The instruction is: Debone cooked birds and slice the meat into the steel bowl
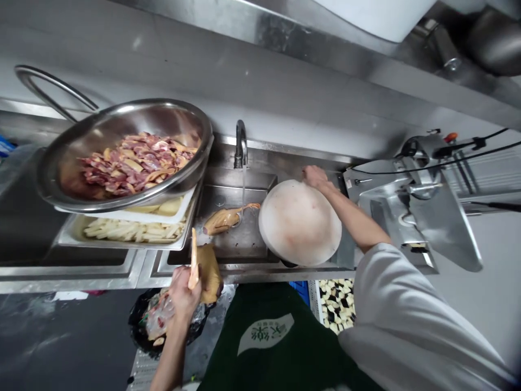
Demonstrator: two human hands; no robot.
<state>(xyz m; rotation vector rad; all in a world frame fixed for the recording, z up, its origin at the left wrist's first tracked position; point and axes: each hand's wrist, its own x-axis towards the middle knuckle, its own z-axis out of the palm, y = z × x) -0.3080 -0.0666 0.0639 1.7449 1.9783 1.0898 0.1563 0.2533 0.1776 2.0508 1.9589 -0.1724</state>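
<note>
My left hand [185, 290] is closed round the shank of a raw poultry leg [210, 274] with yellow skin, over the sink's front edge. In the sink [252, 239] lies another raw poultry leg [222, 221], its orange foot end pointing right, beside a thin stream of water from the tap [240, 144]. A thick, round white cutting board [300, 225], stained pinkish, stands right of it. At the board's far rim my right hand [316, 177] has its fingers curled; what they grip is hidden.
Left, a large steel bowl [57, 179] of cut raw meat rests on containers of pale cut strips [134, 230]. A steel slicing machine [419, 190] stands right. Below are a black-lined waste bin [140, 328] and a white crate [315, 296] of cut eggplant-like pieces. A shelf [285, 43] overhangs.
</note>
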